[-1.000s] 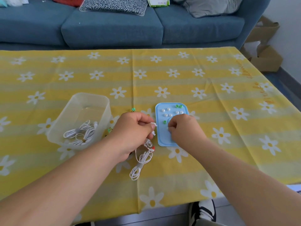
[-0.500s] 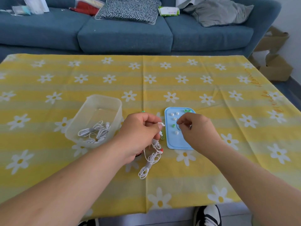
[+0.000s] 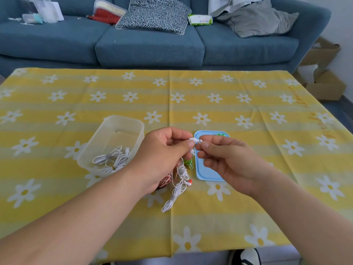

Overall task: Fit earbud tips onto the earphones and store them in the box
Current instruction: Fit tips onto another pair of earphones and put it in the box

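Earbud tip (image 3: 199, 141) is pinched by our right hand (image 3: 231, 161) against the earphone (image 3: 192, 139) that our left hand (image 3: 162, 157) grips. Coiled sets (image 3: 112, 159) lie in the box (image 3: 125, 119), centre left, and this pair is not yet stored.

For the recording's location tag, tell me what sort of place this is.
Probably a home living room: a blue sofa with a patterned cushion stands behind the yellow daisy tablecloth, and cardboard boxes sit by the wall.

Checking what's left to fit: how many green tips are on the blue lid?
2: one green tip and another beside it, at the blue lid's far edge. The right hand covers much of it, so more may be hidden.
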